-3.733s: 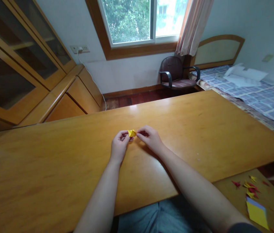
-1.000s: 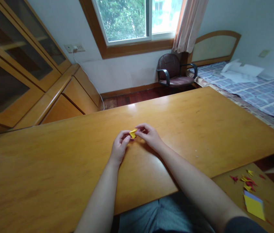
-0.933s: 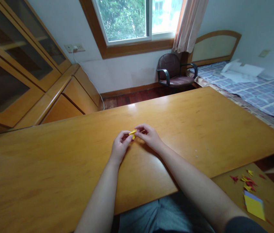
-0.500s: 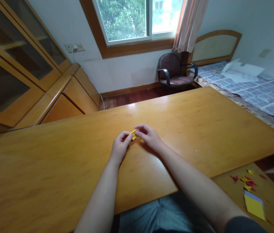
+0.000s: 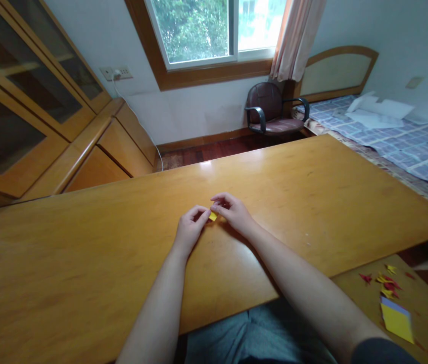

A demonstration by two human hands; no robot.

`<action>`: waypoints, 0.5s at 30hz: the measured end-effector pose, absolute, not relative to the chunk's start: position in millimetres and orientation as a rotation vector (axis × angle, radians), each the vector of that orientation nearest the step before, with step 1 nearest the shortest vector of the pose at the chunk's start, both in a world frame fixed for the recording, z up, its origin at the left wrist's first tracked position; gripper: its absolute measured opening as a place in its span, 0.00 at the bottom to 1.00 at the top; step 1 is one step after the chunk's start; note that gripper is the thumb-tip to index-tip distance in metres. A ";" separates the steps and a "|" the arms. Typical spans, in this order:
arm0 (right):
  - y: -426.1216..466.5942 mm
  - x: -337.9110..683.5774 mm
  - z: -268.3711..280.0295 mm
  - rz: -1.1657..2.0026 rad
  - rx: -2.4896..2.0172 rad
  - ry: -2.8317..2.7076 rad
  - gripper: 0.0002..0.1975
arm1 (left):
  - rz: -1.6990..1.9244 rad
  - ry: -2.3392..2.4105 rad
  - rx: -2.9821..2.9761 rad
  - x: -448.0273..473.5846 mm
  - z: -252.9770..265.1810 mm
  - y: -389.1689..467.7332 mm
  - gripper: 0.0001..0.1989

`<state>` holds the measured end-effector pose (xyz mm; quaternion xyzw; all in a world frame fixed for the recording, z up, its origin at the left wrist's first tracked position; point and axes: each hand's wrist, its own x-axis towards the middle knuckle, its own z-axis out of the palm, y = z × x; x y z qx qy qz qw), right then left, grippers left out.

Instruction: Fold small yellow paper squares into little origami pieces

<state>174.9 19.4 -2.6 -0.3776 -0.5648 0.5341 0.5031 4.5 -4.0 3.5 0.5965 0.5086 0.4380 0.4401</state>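
A small piece of folded yellow paper point(image 5: 212, 216) is held between my two hands, just above the wooden table point(image 5: 85, 242). My left hand point(image 5: 191, 226) pinches its left side between thumb and fingers. From the right, my right hand point(image 5: 232, 212) has its thumb and a fingertip closed at the paper's upper edge, the other fingers curled. Part of the paper is hidden behind the fingertips, so its exact folds do not show.
On a lower surface at the right lie several small red and yellow folded paper figures point(image 5: 388, 285) beside a stack of yellow paper point(image 5: 397, 321). Beyond the table stand a chair point(image 5: 269, 108), a bed point(image 5: 407, 136) and a wooden cabinet point(image 5: 77, 151).
The yellow paper has turned between my fingers. A thin raised strip at its top no longer shows, and a flat face shows lower down, slightly further right. Both hands stay nearly in place.
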 end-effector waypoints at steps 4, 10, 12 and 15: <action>20.1 173.4 -4.9 1.322 -0.915 -1.379 0.17 | 1.160 1.286 1.388 4.6 3.9 -3.6 0.13; 20.8 173.0 -7.9 1.351 -0.904 -1.392 0.17 | 1.188 1.277 1.275 2.7 1.3 -1.7 0.14; 20.7 173.2 -8.5 1.348 -0.893 -1.376 0.17 | 1.194 1.252 1.242 2.7 1.2 -1.6 0.14; 20.1 173.8 -8.9 1.333 -0.889 -1.390 0.16 | 1.177 1.242 1.234 3.7 3.5 -2.4 0.13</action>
